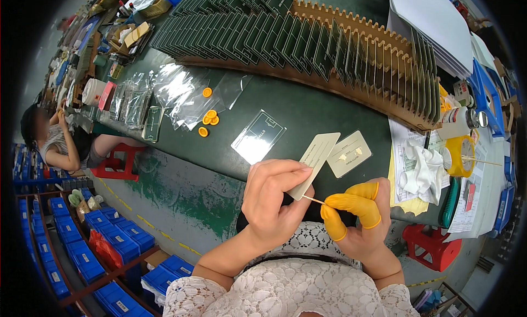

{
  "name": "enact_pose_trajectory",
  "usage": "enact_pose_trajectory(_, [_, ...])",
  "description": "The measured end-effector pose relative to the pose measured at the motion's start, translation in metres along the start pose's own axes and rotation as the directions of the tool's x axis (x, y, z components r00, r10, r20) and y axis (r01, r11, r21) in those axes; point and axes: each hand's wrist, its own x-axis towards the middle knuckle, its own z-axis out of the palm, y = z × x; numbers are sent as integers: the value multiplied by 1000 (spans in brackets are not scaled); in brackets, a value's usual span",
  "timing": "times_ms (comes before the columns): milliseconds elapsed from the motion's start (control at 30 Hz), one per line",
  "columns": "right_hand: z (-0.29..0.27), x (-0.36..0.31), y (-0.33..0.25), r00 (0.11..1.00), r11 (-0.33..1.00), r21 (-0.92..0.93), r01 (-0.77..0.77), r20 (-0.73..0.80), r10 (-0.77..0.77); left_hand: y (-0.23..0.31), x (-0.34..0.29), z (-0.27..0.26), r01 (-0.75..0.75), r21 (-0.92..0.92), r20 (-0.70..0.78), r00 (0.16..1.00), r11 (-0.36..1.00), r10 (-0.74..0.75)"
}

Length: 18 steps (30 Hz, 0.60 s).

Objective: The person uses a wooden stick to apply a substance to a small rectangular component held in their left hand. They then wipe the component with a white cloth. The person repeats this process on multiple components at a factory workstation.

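Observation:
My left hand (270, 203) is closed around a thin cream plate (317, 156) with rounded corners, holding it tilted above the table's near edge. Yellow finger cots cover several fingertips of my right hand (362, 214), which pinches a thin wooden stick (313, 199). The stick's far tip meets the plate's lower corner, close to my left fingers. Just beyond lies a second cream plate (341, 162), with small pale bits on its face. Farther left on the table, a dark green plate (259, 136) reflects bright light.
Across the back, a brown slotted rack (307, 70) holds many upright dark green plates. Loose orange finger cots (210, 118) lie by clear plastic bags (186, 92). At right are crumpled white cloth (422, 171), yellow tape (460, 155) and a bottle (455, 122). Another person (60, 136) sits far left.

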Motion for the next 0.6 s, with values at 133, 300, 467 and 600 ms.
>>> enact_pose_trajectory(133, [-2, 0, -1, 1000, 1000, -12, -1, 0, 1, 0, 1, 0, -2, -5, 3, 1000, 1000, 2])
enact_pose_trajectory(300, [-2, 0, -1, 1000, 1000, -23, 10, 10, -10, -1, 0, 0, 0, -6, 7, 1000, 1000, 0])
enact_pose_trajectory(467, [-2, 0, -1, 1000, 1000, -22, 18, 13, -17, -2, 0, 0, -1, -9, 8, 1000, 1000, 1])
enact_pose_trajectory(600, [0, 1, -2, 1000, 1000, -29, 0, -4, 0, -2, -1, -1, -4, -6, 6, 1000, 1000, 4])
